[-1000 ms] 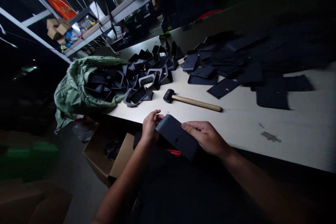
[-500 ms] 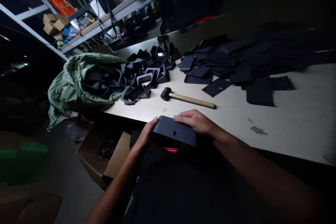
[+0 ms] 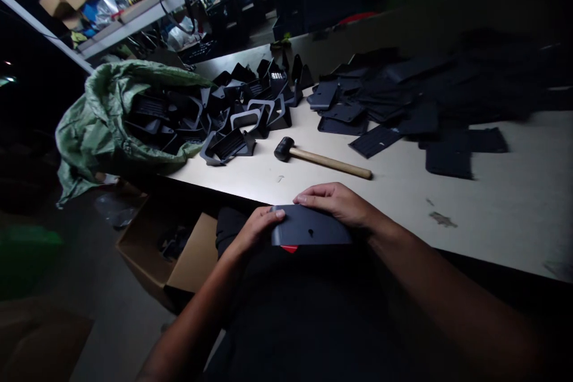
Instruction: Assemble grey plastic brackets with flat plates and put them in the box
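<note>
Between my two hands is a dark grey plastic part (image 3: 308,228) with a small hole in its face, held just off the table's front edge. My left hand (image 3: 259,228) grips its left end, thumb on top and fingers hidden beneath. At its far edge my right hand (image 3: 340,203) is closed on it, with thumb and fingers along the rim. Beyond my hands a mallet (image 3: 324,161) with a black head and wooden handle lies on the table. Angled black plastic brackets (image 3: 228,146) are heaped behind it to the left.
A green woven sack (image 3: 102,125) at the left spills brackets onto the pale table (image 3: 394,209). Flat black plates (image 3: 447,155) are piled at the right. An open cardboard box (image 3: 192,256) stands below the table edge. A metal shelf (image 3: 129,15) carries small boxes behind.
The grey part has turned in my hands, so its hole side faces me more squarely. My left thumb has moved onto its face. The view has shifted slightly.
</note>
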